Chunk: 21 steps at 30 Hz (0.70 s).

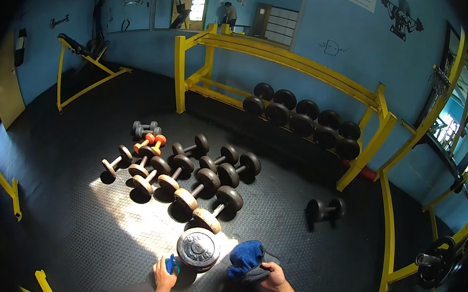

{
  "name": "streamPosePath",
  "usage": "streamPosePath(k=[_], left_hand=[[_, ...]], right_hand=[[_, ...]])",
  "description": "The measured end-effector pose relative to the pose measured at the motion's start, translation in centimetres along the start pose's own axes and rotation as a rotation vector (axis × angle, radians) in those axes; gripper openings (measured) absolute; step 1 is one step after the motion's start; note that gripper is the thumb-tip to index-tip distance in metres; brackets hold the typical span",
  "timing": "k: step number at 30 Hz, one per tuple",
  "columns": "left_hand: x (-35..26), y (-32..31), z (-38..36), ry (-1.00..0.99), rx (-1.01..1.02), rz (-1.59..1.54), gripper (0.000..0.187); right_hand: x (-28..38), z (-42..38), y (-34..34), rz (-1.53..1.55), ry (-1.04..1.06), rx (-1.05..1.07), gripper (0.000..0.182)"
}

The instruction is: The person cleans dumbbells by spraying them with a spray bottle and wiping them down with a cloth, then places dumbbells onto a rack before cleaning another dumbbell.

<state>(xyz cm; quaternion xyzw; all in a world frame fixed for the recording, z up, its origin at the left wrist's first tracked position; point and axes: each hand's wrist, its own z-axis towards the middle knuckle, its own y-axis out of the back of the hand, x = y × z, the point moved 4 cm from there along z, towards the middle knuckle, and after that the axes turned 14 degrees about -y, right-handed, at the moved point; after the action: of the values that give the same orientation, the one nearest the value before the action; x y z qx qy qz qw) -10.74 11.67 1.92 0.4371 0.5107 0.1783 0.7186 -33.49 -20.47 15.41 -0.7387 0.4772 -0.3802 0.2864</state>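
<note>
My left hand [164, 274] is closed around a small blue and teal object [170, 263], perhaps a spray bottle; its lower part is hidden by my fingers. My right hand [274, 276] grips a bunched dark blue cloth [245, 258] by its right edge. Between my hands a large round dumbbell [197, 248] stands on end, its flat face with raised lettering turned up. Neither hand appears to touch it. Just beyond it, a dumbbell with a worn tan end [206, 220] lies on the black floor mat [138, 245], partly in sunlight.
Several dumbbells lie in rows ahead, with orange ones [158, 144] and grey ones [145, 125] farther back. A yellow rack [293, 60] holds black dumbbells [301, 125] low down. One black dumbbell [325, 210] lies right. Yellow frames [388, 216] stand at both sides.
</note>
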Motion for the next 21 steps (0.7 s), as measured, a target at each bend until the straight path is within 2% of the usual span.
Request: streamPosePath(k=[2, 3, 5, 9, 10, 11, 13, 14, 15, 16, 17, 19, 21], left_hand=[[0.1, -0.2, -0.1, -0.128, 0.061, 0.149, 0.084], [0.0, -0.1, -0.1, -0.120, 0.064, 0.146, 0.084], [0.8, -0.1, 0.2, 0.097, 0.152, 0.090, 0.082], [0.1, -0.5, 1.3, 0.154, 0.153, 0.108, 0.080], [0.3, -1.1, 1.5, 0.132, 0.088, 0.056, 0.078], [0.9, -2.1, 1.8, 0.008, -0.036, 0.034, 0.076], [-1.1, -0.8, 2.3, 0.058, -0.089, -0.121, 0.071], [-1.0, -0.9, 2.5, -0.107, -0.190, -0.095, 0.070], [-2.2, 0.1, 2.3, -0.051, -0.206, -0.052, 0.068], [-4.0, 2.0, 2.4, 0.062, -0.119, -0.080, 0.066], [-3.0, 1.4, 1.9, 0.103, -0.081, -0.103, 0.063], [-6.0, 4.4, 1.6, -0.017, -0.051, -0.178, 0.056], [-9.5, 7.3, 1.0, 0.067, 0.069, -0.262, 0.050]], right_hand=[[-0.3, 0.4, 0.6, 0.021, 0.021, -0.042, 0.047], [-0.5, 0.5, 1.0, 0.046, 0.042, -0.081, 0.047], [-1.4, 0.6, 2.0, 0.055, 0.031, -0.101, 0.047], [-2.5, 0.7, 3.0, 0.105, 0.018, -0.109, 0.047], [-2.6, 0.7, 2.7, 0.126, 0.006, -0.106, 0.046], [-2.6, 0.6, 2.4, 0.111, 0.019, -0.134, 0.045], [-2.7, 1.2, 3.1, 0.120, 0.018, -0.153, 0.044], [-2.6, 1.5, 3.3, 0.104, 0.005, -0.131, 0.043], [-2.3, 1.5, 2.7, 0.099, 0.023, -0.143, 0.041], [-2.2, 1.5, 1.9, 0.100, 0.039, -0.150, 0.041], [-1.7, 1.6, 1.3, 0.100, 0.064, -0.153, 0.041], [-1.4, 2.2, 1.5, 0.096, 0.078, -0.137, 0.040], [-0.9, 2.7, 0.7, 0.110, 0.102, -0.117, 0.038]])
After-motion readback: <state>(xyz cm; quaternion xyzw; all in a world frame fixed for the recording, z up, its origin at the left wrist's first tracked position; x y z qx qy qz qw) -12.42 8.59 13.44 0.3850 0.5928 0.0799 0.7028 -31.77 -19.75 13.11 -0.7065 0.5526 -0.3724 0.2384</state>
